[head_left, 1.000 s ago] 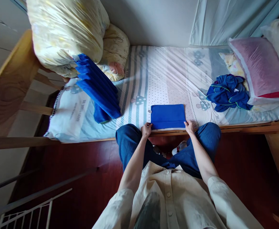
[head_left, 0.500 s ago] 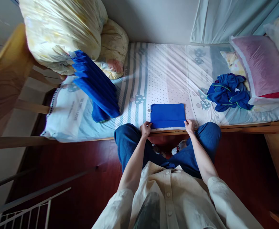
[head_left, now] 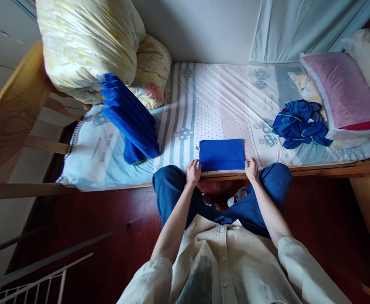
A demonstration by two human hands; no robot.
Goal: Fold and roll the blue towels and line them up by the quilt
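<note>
A blue towel (head_left: 222, 153), folded into a flat rectangle with a small pale tag on its left edge, lies at the front edge of the bed. My left hand (head_left: 193, 172) is closed at its lower left corner, thumb and fingers on the edge. At the lower right corner, my right hand (head_left: 251, 168) pinches the cloth's edge. To the left leans a row of folded blue towels (head_left: 129, 116), packed side by side against a bundle. A crumpled heap of blue towels (head_left: 301, 123) with green edging lies on the right.
The bed (head_left: 216, 101) has a patterned sheet. A large yellow quilt bundle (head_left: 93, 46) stands at the back left, and a pink pillow (head_left: 346, 90) on the right. A wooden bed rail (head_left: 17, 105) rises at the left. Below is a white metal rack (head_left: 45, 280).
My hands have shifted slightly at the towel's lower corners, the left fingers now less tucked in. The folded towel stays in place, and the view has tilted a little.
</note>
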